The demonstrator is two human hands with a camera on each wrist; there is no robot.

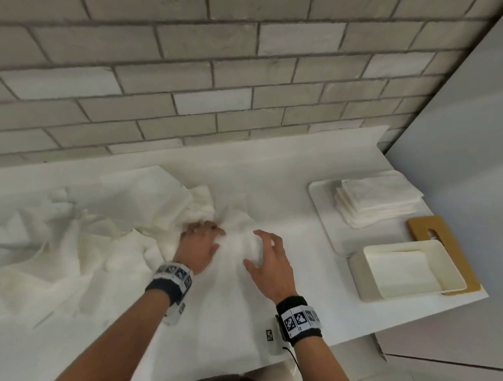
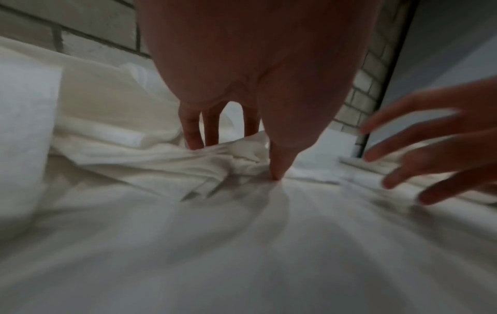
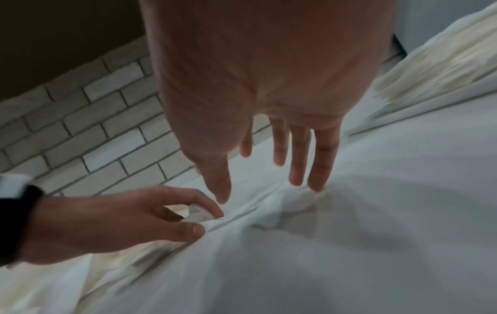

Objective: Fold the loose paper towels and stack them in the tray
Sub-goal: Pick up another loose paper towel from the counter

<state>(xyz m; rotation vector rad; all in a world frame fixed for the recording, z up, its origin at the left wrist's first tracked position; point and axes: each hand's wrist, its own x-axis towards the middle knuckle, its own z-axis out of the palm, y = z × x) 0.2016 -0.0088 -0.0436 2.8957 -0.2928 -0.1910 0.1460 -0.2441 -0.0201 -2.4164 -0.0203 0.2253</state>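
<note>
A heap of loose white paper towels [image 1: 74, 241] covers the left of the counter. One sheet [image 1: 229, 292] lies spread in front of me. My left hand [image 1: 214, 235] pinches a bunched fold of this sheet [image 3: 199, 215] between thumb and fingers at its far edge. Just to the right, my right hand [image 1: 255, 247] hovers over the same sheet [image 3: 349, 233] with straight, spread fingers [image 3: 298, 170], holding nothing. At the right, a white tray [image 1: 320, 204] carries a stack of folded towels [image 1: 374, 202].
A brick-tiled wall [image 1: 211, 91] runs behind the counter, and a grey panel [image 1: 472, 123] closes off the right side. Nearer than the tray, an empty white container [image 1: 403, 270] sits on a wooden board [image 1: 424, 226]. The counter's front edge [image 1: 309, 349] is close to my wrists.
</note>
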